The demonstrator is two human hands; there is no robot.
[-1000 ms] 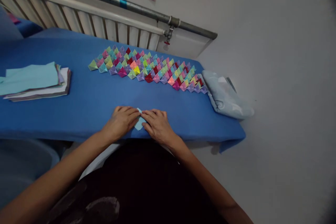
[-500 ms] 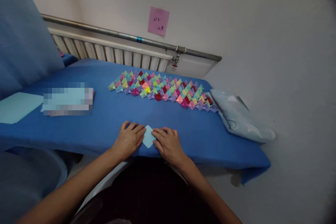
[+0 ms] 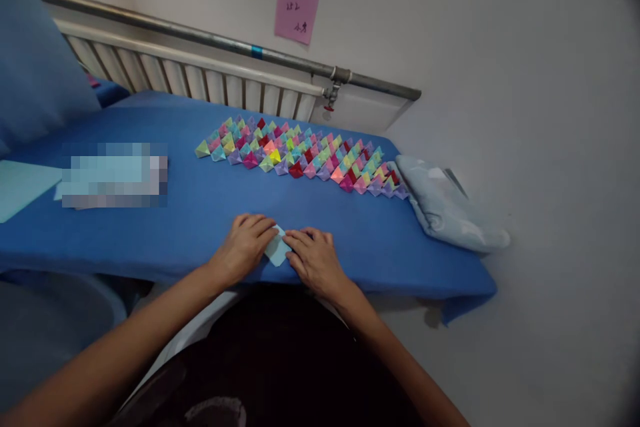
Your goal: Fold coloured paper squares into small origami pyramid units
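Less of the paper (image 3: 277,251) shows than before, as it lies between left hand (image 3: 244,244) and right hand (image 3: 316,259), fingers (image 3: 296,238) over its far edges, whether pinching I cannot tell.

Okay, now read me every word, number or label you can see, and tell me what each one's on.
Pink note on the wall, upper line: handwritten "252", the middle digit unsure.
Same note, lower line: two handwritten characters, too small to read surely.
Paper stack: blurred, can't tell.
Folded blue paper: no writing visible.
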